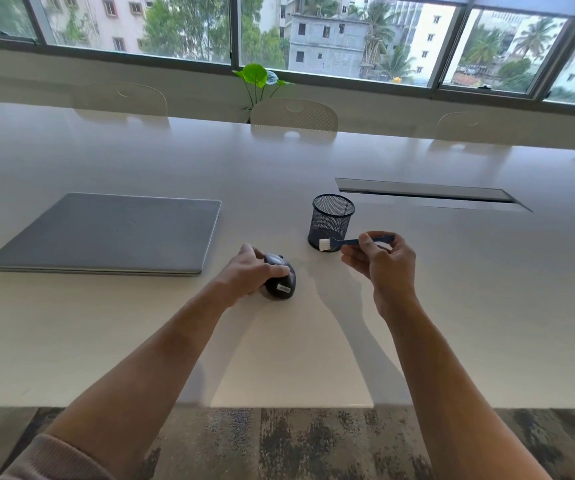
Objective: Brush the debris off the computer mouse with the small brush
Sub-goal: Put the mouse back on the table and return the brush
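My left hand [249, 271] grips the computer mouse [281, 282] from its left side, steadying it on the table [452, 306] toward the near edge. My right hand [381, 259] pinches the small brush [352, 242] by its handle, held above the surface. The handle's long axis runs left-right, bristles pointing left. The mouse lies left of and nearer than the bristles, a gap between them.

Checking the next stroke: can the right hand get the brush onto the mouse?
Probably yes: the right hand holds the brush beside the mouse, with nothing between; the left hand leaves its right side bare.
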Demonstrator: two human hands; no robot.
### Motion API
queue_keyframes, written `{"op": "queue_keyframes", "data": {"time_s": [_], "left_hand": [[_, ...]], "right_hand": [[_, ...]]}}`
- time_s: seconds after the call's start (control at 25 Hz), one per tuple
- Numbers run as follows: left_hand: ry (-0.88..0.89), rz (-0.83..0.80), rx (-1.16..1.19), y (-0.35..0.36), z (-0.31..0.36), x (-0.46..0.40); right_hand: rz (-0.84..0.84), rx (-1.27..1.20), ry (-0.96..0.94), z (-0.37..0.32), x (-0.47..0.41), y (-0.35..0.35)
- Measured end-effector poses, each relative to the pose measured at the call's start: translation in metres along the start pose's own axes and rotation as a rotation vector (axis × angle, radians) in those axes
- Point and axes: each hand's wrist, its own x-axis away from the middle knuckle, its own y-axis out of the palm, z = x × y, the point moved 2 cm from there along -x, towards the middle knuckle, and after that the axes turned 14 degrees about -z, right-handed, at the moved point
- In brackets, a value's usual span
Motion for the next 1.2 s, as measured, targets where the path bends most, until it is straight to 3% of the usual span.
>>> {"op": "queue_keyframes", "data": {"time_s": [0.12,0.44,0.64,0.84,0.96,1.08,1.2], "left_hand": [[-0.027,0.027,-0.233,-0.010,-0.005,0.000],[-0.012,0.097,-0.233,-0.003,-0.012,0.011],[-0.022,0.132,-0.270,-0.002,-0.011,0.008],[-0.001,0.132,-0.265,-0.003,-0.012,0.008],[0.106,0.240,-0.227,-0.006,-0.016,0.009],[0.255,0.361,-0.381,-0.008,-0.022,0.007],[0.300,0.337,-0.588,-0.008,-0.030,0.000]], "right_hand": [[-0.007,0.006,-0.017,-0.006,-0.009,-0.004],[0.043,0.142,-0.108,-0.032,-0.058,-0.005],[0.181,0.599,-0.140,-0.036,-0.102,-0.003],[-0.027,1.017,-0.134,-0.027,-0.133,0.019],[-0.141,1.204,-0.086,-0.024,-0.144,0.029],[-0.205,1.279,-0.019,-0.018,-0.152,0.031],[-0.233,1.300,0.019,-0.013,-0.157,0.033]]}}
